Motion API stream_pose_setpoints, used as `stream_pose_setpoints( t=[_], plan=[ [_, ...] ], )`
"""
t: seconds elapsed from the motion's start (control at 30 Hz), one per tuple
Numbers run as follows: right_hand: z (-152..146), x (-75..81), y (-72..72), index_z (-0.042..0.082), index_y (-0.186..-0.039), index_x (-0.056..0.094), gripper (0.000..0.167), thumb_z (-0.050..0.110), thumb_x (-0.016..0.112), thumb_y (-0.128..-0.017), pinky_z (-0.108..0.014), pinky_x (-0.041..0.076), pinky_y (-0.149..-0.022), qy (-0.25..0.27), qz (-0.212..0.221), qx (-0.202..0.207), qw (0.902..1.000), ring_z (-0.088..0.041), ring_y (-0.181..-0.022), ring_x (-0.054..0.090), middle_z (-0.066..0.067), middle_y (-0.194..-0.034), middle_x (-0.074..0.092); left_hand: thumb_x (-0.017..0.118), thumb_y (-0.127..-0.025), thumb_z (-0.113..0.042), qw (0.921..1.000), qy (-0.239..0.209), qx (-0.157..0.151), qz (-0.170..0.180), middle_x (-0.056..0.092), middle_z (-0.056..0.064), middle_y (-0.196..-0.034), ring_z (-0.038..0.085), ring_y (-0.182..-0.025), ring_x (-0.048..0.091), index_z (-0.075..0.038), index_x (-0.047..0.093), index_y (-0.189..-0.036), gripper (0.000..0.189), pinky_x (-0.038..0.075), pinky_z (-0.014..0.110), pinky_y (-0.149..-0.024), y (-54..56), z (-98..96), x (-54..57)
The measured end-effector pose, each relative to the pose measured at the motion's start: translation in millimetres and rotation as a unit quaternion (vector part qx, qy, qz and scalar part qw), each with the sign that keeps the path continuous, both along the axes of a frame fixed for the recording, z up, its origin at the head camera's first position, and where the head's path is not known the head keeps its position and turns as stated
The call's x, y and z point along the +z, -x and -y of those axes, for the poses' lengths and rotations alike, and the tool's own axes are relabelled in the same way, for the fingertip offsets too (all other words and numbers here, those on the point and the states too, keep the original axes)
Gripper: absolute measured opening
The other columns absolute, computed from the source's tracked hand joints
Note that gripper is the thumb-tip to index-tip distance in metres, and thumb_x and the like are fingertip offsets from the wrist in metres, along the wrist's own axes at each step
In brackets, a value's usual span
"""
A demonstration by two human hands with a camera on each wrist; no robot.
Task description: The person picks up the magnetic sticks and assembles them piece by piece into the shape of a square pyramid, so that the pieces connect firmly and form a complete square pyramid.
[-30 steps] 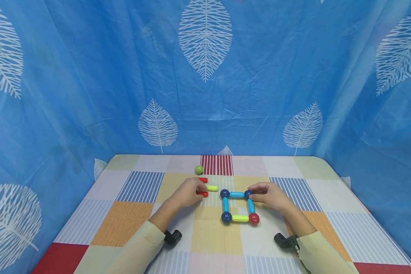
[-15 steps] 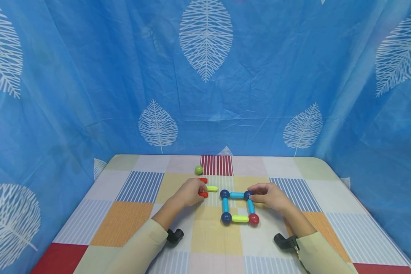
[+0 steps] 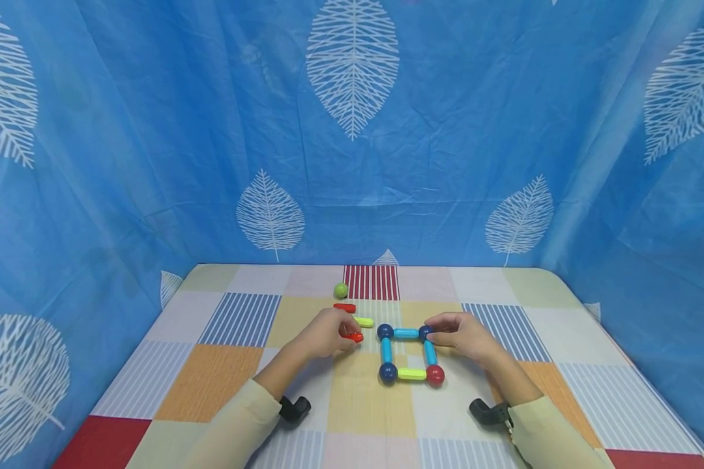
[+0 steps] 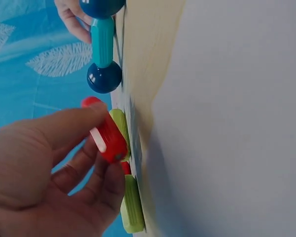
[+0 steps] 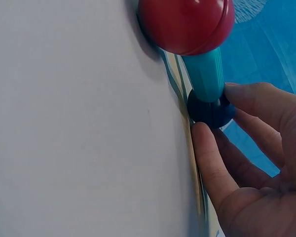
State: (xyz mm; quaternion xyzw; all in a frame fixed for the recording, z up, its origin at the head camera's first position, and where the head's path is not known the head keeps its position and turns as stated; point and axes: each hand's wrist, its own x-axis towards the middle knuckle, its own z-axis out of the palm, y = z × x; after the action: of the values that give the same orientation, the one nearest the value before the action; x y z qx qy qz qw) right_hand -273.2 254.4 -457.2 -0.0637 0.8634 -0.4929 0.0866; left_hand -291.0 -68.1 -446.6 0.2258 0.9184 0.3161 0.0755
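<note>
My left hand [image 3: 326, 333] pinches a red stick [image 4: 111, 136] between thumb and fingers, tilted and lifted slightly off the cloth in the left wrist view. On the right, my right hand [image 3: 463, 333] grips the dark blue ball [image 5: 212, 111] at the far right corner of a four-sided frame. Three light blue sticks [image 3: 406, 333] and one yellow-green stick [image 3: 412, 374] form its sides. Its other corners are a red ball [image 3: 435, 375], a near dark blue ball [image 3: 388, 372] and a far dark blue ball [image 3: 385, 332].
Beyond my left hand lie another red stick [image 3: 345, 307] and a loose yellow-green stick [image 3: 364, 322]. A green ball [image 3: 341, 290] sits farther back. The patchwork tablecloth [image 3: 375, 417] ends at a blue leaf-patterned curtain [image 3: 352, 195].
My left hand has drawn the near red stick slightly toward me and to the right, uncovering more of the far red stick. My right hand and the frame stay put.
</note>
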Motion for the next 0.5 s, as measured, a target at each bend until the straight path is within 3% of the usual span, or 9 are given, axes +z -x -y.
stream_pose_setpoints(
  t=[0.1,0.5],
  plan=[
    [-0.4,0.5,0.2,0.004,-0.121,0.073,0.034,0.014,0.079,-0.089,-0.025,0.056,-0.079,0.001,-0.006,0.008,1.0,-0.019,-0.101,0.066,-0.014,-0.117,0.074,0.085,-0.083,-0.013,0.9989,-0.04,0.001,0.023,0.068,-0.004,-0.09,0.015,-0.084,0.059,-0.015,0.077,-0.1,0.018,0.055,0.028,-0.075,-3.1,2.1,1.2],
    [-1.0,-0.3,0.3,0.003,-0.122,0.072,0.035,0.015,0.078,-0.089,-0.025,0.056,-0.078,0.009,-0.004,0.01,0.9999,-0.018,-0.1,0.066,-0.015,-0.119,0.074,0.082,-0.085,-0.007,0.9855,-0.159,-0.047,0.036,0.069,-0.001,-0.093,0.013,-0.088,0.065,-0.012,0.073,-0.101,0.019,0.057,0.025,-0.079,-6.7,5.6,-0.5]
  ],
)
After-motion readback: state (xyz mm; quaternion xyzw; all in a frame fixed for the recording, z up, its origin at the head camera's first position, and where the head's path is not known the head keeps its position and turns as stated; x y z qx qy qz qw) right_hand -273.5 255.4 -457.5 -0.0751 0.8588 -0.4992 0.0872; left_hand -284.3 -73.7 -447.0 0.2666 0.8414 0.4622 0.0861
